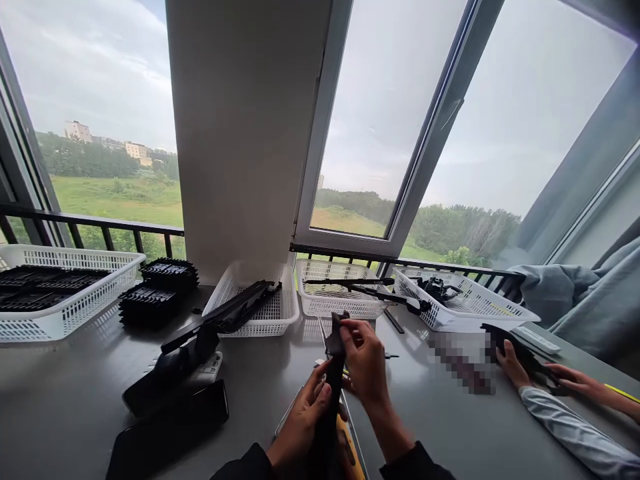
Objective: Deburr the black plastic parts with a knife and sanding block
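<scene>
A long, narrow black plastic piece (pixel 329 410) stands nearly upright before me, its lower end reaching the bottom of the view. My left hand (pixel 304 420) is wrapped round its middle from the left. At its flared top end, my right hand (pixel 365 363) is closed on the same piece, fingers and thumb pinching the edge. What else the right fingers may hold is hidden. Beneath the hands lies a yellow-orange object (pixel 354 448) with dark markings, partly covered by the piece and my forearms.
White baskets (pixel 263 328) with black parts line the window side. Stacked ribbed black parts (pixel 159 293) stand at left. Long black parts (pixel 167 380) lie left of my hands, some leaning into a basket. At right, a co-worker's hands (pixel 513 365) hold a black part (pixel 531 363).
</scene>
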A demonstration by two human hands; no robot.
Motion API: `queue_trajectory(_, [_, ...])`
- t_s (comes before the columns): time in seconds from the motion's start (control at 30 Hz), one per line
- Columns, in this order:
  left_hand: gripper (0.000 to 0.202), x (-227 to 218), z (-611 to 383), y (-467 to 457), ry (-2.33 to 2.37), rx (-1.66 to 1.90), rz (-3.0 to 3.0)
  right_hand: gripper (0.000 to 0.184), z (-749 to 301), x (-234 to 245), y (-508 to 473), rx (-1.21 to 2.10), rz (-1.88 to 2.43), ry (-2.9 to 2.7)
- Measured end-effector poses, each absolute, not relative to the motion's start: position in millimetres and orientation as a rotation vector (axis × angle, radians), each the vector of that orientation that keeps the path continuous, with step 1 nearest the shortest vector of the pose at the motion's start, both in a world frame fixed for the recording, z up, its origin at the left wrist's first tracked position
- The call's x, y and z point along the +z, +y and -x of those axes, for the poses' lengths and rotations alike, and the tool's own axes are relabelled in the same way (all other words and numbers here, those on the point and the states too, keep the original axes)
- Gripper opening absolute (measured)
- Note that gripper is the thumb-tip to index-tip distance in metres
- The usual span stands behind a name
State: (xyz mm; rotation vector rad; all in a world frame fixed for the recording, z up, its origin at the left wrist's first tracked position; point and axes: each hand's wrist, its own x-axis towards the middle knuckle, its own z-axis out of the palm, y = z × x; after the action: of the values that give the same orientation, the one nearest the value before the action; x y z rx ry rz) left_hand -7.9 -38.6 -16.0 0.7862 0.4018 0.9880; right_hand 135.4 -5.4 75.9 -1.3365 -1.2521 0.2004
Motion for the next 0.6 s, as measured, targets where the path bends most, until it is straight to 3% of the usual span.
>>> queue_trajectory(0.23, [0.065,-9.9,12.9,-33.4,0.549,1.128,-0.694,0.029,-82.4,30.8,-46.3,0.281,1.363,-1.194])
queue_trajectory(0.6, [0.083,10.4,21.4,-37.4,0.464,1.019,-0.561,0.018,-65.2,-10.1,-119.4,0.155,1.362,-1.409])
